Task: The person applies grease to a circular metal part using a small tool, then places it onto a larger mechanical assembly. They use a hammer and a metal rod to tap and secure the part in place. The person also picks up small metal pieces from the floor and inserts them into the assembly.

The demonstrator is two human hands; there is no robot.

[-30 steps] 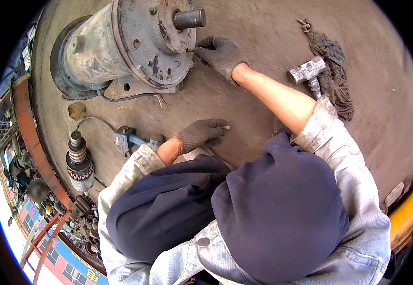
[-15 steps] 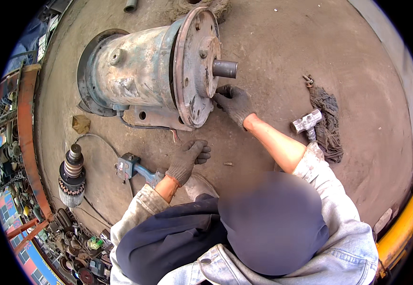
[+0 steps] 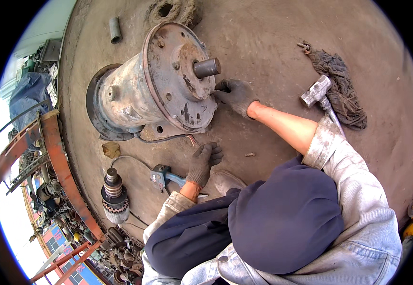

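A large worn motor (image 3: pixel 125 90) with faded blue-green paint lies on the ground, its round end flange (image 3: pixel 175 57) and bare steel shaft (image 3: pixel 207 68) turned to the right. My right hand (image 3: pixel 237 97), in a dark knit glove, is at the flange's right edge. Its thumb and fingers are bent together there; whatever is between the fingertips is hidden. My left hand (image 3: pixel 203 164), gloved too, hovers below the flange near loose wire ends (image 3: pixel 193 140). Its fingers are loosely bent, with nothing visible in them.
To the right lie a sledgehammer (image 3: pixel 318 91) and a dark rag (image 3: pixel 339 85). A blue corded power tool (image 3: pixel 160 178), a small upright armature (image 3: pixel 115 197) and a yellowish block (image 3: pixel 111 150) are at left. Behind stand a short pipe (image 3: pixel 115 30) and a ring-shaped part (image 3: pixel 166 9).
My view has turned, so the motor's end flange shows more face-on. Both hands keep nearly the same places by the motor, the right still at the flange edge.
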